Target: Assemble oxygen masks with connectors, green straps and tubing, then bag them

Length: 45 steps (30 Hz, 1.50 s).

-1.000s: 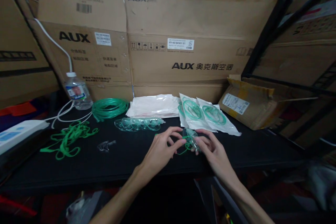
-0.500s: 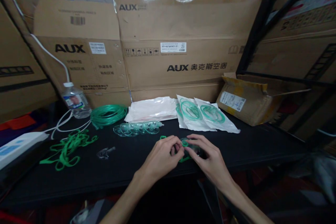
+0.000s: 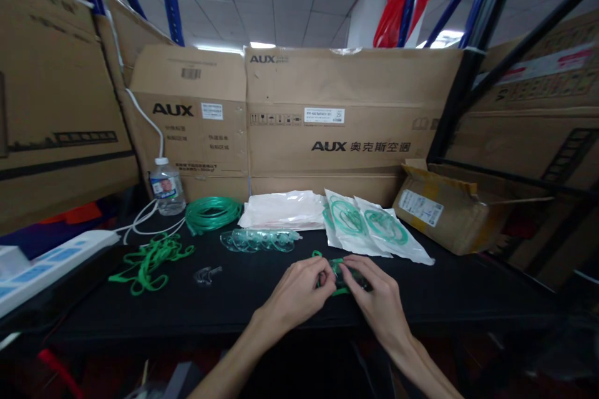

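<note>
1. Pinching from both sides, the left hand and the right hand meet over a small clear mask piece with a green strap, low above the near edge of the black worktop; fingertips of both are closed on it, probably so that the fiddly strap can be worked with the piece steadied against the surface.
2. The mask piece sits at the middle front, just before the person, with a green loop showing at its far side and under the fingers; most of it is hidden by the hands.
3. A row of clear mask shells lies just beyond the hands, nested one into another, seemingly as a supply within easy reach.
4. Loose green straps are heaped to the left, with a small clear plastic part apart between heap and hands.
5. A coil of green tubing rests farther back, beside a water bottle.
6. Sealed bags with green tubing lie to the right rear, overlapping, next to a stack of empty plastic bags.
7. Cardboard boxes stand behind as a wall.
</note>
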Each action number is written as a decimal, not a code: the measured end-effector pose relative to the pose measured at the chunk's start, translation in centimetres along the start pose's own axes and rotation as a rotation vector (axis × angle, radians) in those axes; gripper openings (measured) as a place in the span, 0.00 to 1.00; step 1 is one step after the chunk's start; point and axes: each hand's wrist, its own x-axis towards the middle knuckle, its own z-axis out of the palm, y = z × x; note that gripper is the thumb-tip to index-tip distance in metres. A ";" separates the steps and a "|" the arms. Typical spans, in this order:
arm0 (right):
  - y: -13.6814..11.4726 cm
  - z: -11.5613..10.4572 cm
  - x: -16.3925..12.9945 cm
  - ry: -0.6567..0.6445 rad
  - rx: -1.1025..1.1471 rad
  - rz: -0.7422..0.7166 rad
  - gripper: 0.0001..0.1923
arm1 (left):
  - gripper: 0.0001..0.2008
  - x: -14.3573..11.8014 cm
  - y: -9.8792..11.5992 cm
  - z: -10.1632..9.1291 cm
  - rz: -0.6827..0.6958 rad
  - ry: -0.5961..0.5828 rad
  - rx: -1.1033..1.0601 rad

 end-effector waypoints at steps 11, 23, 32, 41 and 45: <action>1.9 -0.4 0.4 0.037 -0.047 0.170 0.19 | 0.05 -1.0 -0.2 0.1 0.063 -0.062 -0.152; 0.7 -0.1 -0.6 0.009 0.041 0.051 0.16 | 0.21 0.0 -0.6 0.0 -0.185 0.019 0.048; 1.1 -0.7 0.0 -0.127 0.356 0.224 0.21 | 0.16 0.0 -0.3 0.1 -0.168 -0.060 0.150; 2.1 -1.0 0.5 -0.303 0.557 0.448 0.24 | 0.17 0.2 -1.0 0.4 -0.178 -0.093 0.257; 2.1 -1.1 0.7 -0.321 0.552 0.461 0.23 | 0.10 0.3 -0.9 0.6 -0.177 -0.095 0.313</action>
